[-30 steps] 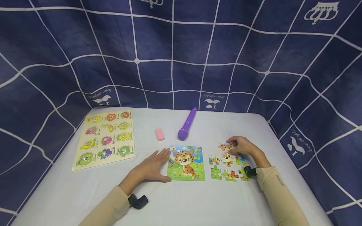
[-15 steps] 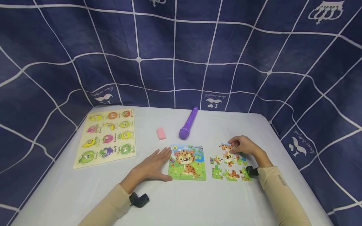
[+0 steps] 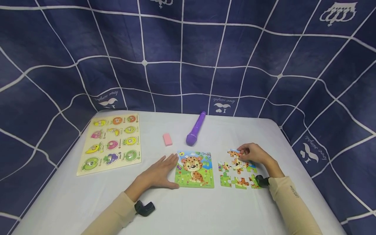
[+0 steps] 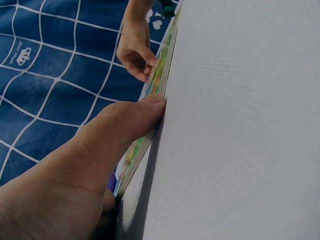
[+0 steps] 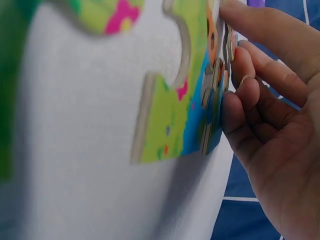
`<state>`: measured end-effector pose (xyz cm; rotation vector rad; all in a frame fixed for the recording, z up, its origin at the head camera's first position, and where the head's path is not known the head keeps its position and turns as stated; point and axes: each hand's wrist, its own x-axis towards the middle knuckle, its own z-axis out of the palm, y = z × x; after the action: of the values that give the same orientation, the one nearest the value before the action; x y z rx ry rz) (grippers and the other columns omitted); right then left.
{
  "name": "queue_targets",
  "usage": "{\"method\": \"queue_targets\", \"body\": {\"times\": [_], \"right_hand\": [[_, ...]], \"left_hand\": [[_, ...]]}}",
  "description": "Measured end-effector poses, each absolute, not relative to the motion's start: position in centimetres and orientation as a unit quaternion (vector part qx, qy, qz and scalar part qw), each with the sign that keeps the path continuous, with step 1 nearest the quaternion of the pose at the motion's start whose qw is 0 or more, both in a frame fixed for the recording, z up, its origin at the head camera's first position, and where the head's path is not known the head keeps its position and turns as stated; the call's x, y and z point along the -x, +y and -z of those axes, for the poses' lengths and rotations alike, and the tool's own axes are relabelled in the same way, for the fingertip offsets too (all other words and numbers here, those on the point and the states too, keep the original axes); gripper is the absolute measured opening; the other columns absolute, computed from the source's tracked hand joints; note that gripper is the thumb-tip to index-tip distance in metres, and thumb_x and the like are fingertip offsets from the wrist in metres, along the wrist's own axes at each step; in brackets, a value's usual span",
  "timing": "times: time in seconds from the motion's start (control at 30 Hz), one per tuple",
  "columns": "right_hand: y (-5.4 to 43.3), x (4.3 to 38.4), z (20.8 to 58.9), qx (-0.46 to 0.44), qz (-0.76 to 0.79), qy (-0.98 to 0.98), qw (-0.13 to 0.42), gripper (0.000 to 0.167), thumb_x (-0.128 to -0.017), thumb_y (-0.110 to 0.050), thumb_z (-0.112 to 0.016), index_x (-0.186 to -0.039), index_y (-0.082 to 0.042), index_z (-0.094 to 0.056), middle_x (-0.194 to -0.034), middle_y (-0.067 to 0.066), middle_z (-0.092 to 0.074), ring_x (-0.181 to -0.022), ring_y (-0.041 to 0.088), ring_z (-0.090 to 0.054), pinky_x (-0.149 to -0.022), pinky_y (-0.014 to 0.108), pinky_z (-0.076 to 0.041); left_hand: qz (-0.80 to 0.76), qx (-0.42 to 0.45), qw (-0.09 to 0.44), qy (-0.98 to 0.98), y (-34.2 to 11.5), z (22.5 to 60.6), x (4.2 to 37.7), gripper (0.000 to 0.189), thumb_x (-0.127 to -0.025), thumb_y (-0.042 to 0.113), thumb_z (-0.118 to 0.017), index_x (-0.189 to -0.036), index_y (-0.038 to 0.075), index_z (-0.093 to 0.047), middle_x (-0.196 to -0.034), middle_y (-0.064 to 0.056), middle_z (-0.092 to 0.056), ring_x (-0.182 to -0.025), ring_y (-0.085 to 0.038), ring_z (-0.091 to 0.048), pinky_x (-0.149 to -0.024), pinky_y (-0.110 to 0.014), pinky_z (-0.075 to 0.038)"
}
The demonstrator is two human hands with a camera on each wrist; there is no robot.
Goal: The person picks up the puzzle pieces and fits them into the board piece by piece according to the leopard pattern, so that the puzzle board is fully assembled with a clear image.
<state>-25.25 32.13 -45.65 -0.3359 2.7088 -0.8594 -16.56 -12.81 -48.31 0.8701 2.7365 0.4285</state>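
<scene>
The fruit board (image 3: 104, 167) has fruit shapes (image 3: 112, 145) in it, between 9 and 10 o'clock from the leopard board (image 3: 194, 169). The left hand (image 3: 158, 171), spread wide, touches the leopard board's edge at 9 o'clock. At 3 o'clock, the right hand's (image 3: 255, 153) bent fingers touch the leopard pieces (image 3: 237, 164); I can't tell if they pinch one. White table (image 3: 191, 212) shows between board and pieces, and more at 6 o'clock.

Reaching forward and inward with left forearm (image 3: 113, 213) and right forearm (image 3: 295, 204), both beige-sleeved. Holding left hand (image 3: 157, 173) low, back uppermost, with fingers extended and thumb (image 4: 132, 117) spread wide from them. Turning right hand (image 3: 255, 153) leftward at wrist (image 3: 273, 166), with its fingers (image 5: 275, 75) bent and palm visible in right wrist view.
</scene>
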Motion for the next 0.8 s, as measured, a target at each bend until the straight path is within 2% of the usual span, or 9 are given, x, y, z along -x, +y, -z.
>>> {"method": "queue_targets", "body": {"times": [0.23, 0.8], "right_hand": [[32.04, 25.10, 45.63, 0.124, 0.299, 0.938, 0.122, 0.043, -0.075, -0.017, -0.082, -0.112, 0.001, -0.068, -0.089, 0.004, -0.063, -0.079, 0.017, -0.054, -0.065, 0.021, -0.048], [31.95, 25.10, 45.11, 0.124, 0.312, 0.936, 0.108, 0.043, -0.076, -0.017, -0.082, -0.111, 0.002, -0.067, -0.086, 0.005, -0.063, -0.077, 0.017, -0.054, -0.062, 0.019, -0.048]], "left_hand": [[-0.146, -0.299, 0.118, 0.936, -12.78, 48.25, 16.60, 0.117, -0.072, 0.075, -0.063, -0.155, 0.005, -0.020, -0.165, -0.008, -0.014, -0.153, -0.024, -0.013, -0.126, -0.045, -0.012], [-0.147, -0.299, 0.118, 0.936, -12.77, 48.18, 16.59, 0.116, -0.072, 0.075, -0.063, -0.155, 0.005, -0.021, -0.165, -0.008, -0.014, -0.153, -0.024, -0.013, -0.126, -0.044, -0.012]]}}
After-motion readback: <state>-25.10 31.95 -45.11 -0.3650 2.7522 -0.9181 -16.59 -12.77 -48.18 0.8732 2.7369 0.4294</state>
